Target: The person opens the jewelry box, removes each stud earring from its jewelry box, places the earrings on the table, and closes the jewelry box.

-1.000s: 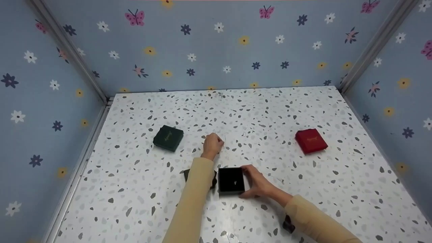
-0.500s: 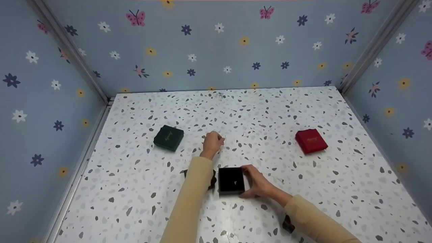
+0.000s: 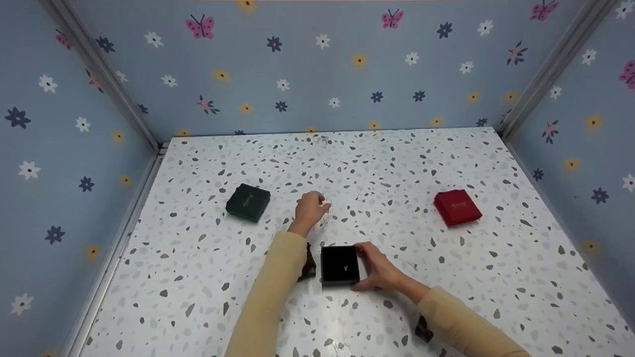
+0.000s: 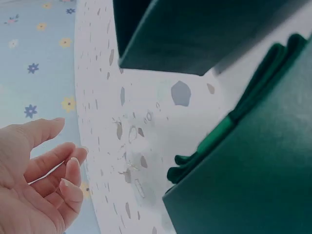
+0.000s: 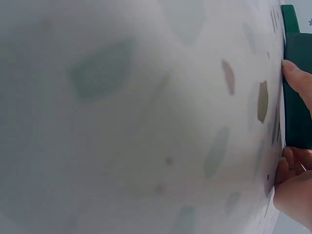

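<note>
My left hand (image 3: 310, 208) hovers over the middle of the table, thumb apart from its loosely bent fingers, with nothing visible between them. In the left wrist view, that hand (image 4: 46, 180) is beside several small pieces of jewelry (image 4: 129, 170) on the tabletop. My right hand (image 3: 374, 270) grips the right side of an open dark green jewelry box (image 3: 340, 267), thumb at the front and fingers behind. A tiny shiny piece (image 3: 346, 268) sits in its black interior. Left of the box, a dark green lid with a ribbon bow (image 4: 214, 139) is partly hidden under my left forearm.
A closed green box (image 3: 248, 203) stands on the left and a closed red box (image 3: 457, 208) on the right. Flower-patterned walls (image 3: 337, 69) border the speckled table (image 3: 377, 163) at the back and both sides.
My left thumb and fingers have spread apart, and the left forearm has shifted slightly left, uncovering more of the lid's right side. The right hand and the open box have stayed still.
</note>
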The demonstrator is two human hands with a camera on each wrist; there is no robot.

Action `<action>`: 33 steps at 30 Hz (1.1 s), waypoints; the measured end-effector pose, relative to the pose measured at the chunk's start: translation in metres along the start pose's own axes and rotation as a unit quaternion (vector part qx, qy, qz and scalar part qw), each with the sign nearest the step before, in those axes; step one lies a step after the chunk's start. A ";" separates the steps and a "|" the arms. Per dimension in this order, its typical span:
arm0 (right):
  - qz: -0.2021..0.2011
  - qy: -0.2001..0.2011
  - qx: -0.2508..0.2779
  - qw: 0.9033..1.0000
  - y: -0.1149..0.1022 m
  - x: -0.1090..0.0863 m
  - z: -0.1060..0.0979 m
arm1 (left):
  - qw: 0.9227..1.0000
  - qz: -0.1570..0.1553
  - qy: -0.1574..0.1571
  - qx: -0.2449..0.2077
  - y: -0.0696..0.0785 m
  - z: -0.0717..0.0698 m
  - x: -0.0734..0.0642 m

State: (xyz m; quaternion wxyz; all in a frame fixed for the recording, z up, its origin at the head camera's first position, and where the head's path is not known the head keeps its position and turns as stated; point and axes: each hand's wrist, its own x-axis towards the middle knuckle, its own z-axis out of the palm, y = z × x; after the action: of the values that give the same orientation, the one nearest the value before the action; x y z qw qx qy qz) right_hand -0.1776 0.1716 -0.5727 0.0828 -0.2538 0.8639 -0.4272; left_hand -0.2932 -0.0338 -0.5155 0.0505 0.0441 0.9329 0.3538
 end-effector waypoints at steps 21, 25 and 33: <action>0.002 -0.007 0.023 1.000 0.001 0.001 0.000 | 0.994 0.102 -0.016 0.019 0.006 0.006 -0.037; 0.011 -0.009 0.018 1.000 0.001 0.001 0.000 | 0.992 0.127 -0.007 0.014 0.007 0.007 -0.045; 0.013 -0.007 0.010 1.000 0.002 0.001 0.000 | 0.988 0.154 -0.003 0.017 0.011 0.006 -0.056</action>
State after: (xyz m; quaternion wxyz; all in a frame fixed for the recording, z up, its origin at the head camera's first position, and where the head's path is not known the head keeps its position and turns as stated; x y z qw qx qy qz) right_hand -0.1790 0.1718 -0.5741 0.0964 -0.2447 0.8621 -0.4331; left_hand -0.2364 -0.0282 -0.5095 -0.0028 0.1887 0.9208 0.3414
